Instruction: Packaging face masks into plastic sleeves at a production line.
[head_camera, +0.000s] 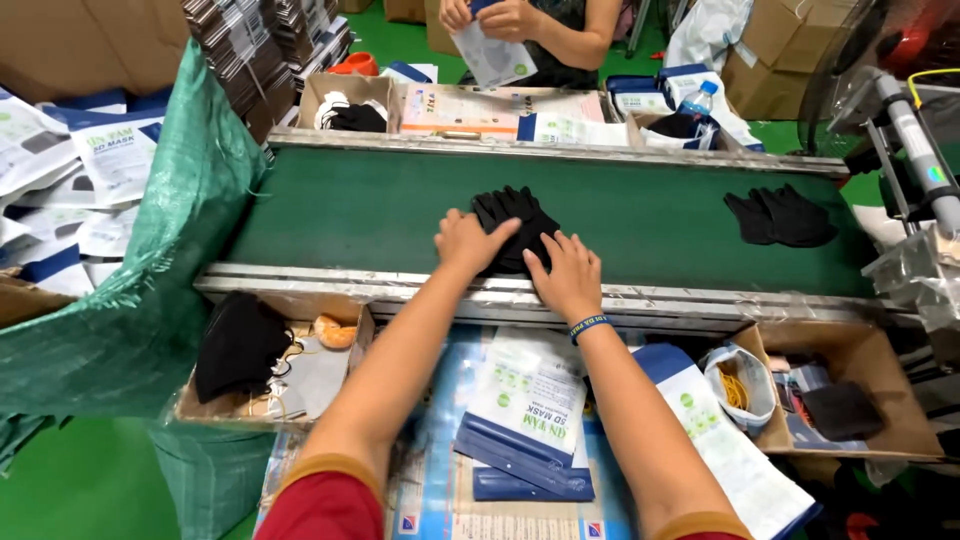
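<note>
On the belt (400, 215), left hand (465, 243) and right hand (570, 275) press open-palmed on a black mask stack (515, 225), gathering it; lifting needs a closed grasp.

Both bare arms reach far, side by side and nearly parallel. The left hand (468, 240) lies palm down with fingers spread and pointing right. The right hand (568, 275) lies near it, palm down, fingers pointing far-left, a band at its wrist.

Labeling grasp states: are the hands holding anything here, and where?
Both hands rest on a fanned stack of black fabric masks on the green conveyor belt: left hand on its left edge, right hand on its near-right edge. Pressed, not lifted.
</note>
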